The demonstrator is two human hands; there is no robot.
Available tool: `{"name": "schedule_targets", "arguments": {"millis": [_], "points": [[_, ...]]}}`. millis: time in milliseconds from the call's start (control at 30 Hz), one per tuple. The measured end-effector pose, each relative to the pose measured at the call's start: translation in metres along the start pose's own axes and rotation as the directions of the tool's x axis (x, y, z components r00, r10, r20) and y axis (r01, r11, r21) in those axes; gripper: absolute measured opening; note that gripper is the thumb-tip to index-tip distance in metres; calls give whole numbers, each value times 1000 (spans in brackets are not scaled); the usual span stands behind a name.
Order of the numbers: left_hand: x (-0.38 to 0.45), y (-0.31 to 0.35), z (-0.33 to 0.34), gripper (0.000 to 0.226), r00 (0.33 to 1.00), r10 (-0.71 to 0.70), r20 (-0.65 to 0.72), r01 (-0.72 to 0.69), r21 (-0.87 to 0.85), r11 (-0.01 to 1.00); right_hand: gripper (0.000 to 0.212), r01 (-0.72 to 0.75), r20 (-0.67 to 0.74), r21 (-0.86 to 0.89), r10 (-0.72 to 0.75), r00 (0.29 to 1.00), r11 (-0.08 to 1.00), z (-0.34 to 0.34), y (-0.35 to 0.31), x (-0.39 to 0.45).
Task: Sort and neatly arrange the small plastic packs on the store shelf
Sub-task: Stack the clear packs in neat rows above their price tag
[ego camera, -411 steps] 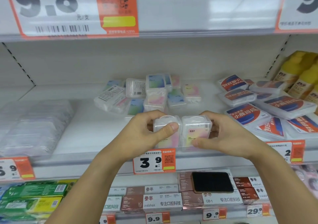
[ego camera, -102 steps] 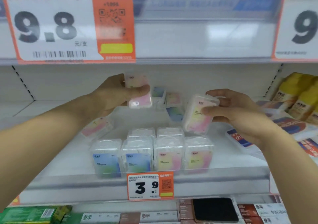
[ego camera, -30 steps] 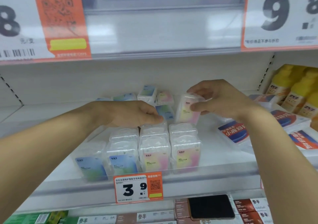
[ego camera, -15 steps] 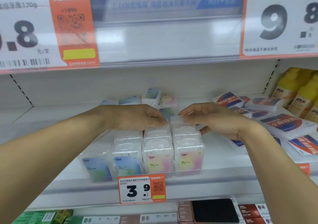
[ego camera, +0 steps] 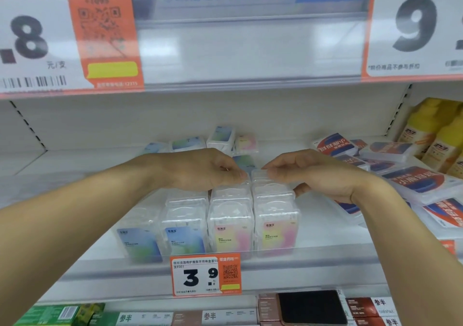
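Note:
Small clear plastic packs stand in four rows at the shelf front: two blue-labelled rows (ego camera: 184, 240) on the left, two pink-yellow rows (ego camera: 276, 236) on the right. My left hand (ego camera: 205, 170) is closed over the top of the rear pack in the third row (ego camera: 230, 238). My right hand (ego camera: 315, 175) pinches the rear pack of the fourth row (ego camera: 260, 175), fingers on top and thumb at its side. Several loose packs (ego camera: 220, 137) lie scattered at the back of the shelf, one blue pack (ego camera: 244, 162) flat between my hands.
Flat red-and-blue packs (ego camera: 411, 183) are piled on the right, with yellow bottles (ego camera: 438, 135) behind them. A 3.9 price tag (ego camera: 206, 274) hangs on the clear shelf lip (ego camera: 325, 250). The upper shelf rail (ego camera: 250, 80) sits close overhead. Boxes and a black slab (ego camera: 312, 307) lie below.
My right hand has brought a pink-yellow pack down and set it upright at the back of the fourth row. My left hand has stayed on the third row's rear pack.

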State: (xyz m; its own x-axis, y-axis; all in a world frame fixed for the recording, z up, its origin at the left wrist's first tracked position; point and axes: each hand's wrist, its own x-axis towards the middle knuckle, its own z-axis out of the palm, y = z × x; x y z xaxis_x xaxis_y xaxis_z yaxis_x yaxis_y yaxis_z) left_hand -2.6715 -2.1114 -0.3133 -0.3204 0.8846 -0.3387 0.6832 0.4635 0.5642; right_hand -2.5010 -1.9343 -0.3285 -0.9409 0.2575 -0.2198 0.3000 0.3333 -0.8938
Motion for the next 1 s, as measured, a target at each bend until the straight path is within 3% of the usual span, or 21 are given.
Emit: {"name": "schedule_targets", "arguments": {"millis": [100, 200, 267, 367, 433, 533, 633, 733, 867, 933, 1000], "points": [[3, -3, -5, 66, 997, -41, -69, 30, -145, 989, 31, 8, -217, -78, -24, 976, 997, -3, -1, 5], [-3, -18, -25, 33, 944, -80, -321, 38, -134, 990, 29, 30, -412, -166, -97, 906, 986, -8, -12, 18], [-16, -40, -40, 28, 887, -104, -449, 105, -24, 994, 24, 9, -378, -296, -126, 917, 955, -6, -33, 33], [-39, -79, -54, 29, 827, -196, -527, 347, 204, 915, 19, 1, -258, -519, -157, 953, 855, 6, -62, 73], [-50, -101, -54, 35, 808, -304, -504, 453, 203, 868, 22, -15, -219, -627, -158, 963, 779, 18, -73, 104], [-61, -123, -44, 62, 815, -398, -422, 486, 123, 865, 39, -129, -270, -726, -108, 957, 675, 30, -75, 142], [-61, -142, -27, 67, 839, -354, -412, 419, 77, 905, 63, -228, -321, -655, 8, 947, 721, 36, -72, 162], [-58, -157, -20, 78, 807, -321, -495, 352, -34, 936, 78, -293, -313, -546, 133, 940, 785, 38, -71, 173], [-54, -162, -13, 92, 771, -350, -532, 365, -82, 927, 74, -268, -227, -384, 191, 955, 883, 37, -78, 174], [-54, -161, -12, 90, 787, -382, -485, 389, -92, 917, 69, -284, -189, -286, 237, 953, 915, 40, -82, 174], [-50, -162, -20, 82, 759, -403, -512, 393, -135, 910, 56, -302, -171, -255, 264, 949, 919, 43, -82, 178]]}}
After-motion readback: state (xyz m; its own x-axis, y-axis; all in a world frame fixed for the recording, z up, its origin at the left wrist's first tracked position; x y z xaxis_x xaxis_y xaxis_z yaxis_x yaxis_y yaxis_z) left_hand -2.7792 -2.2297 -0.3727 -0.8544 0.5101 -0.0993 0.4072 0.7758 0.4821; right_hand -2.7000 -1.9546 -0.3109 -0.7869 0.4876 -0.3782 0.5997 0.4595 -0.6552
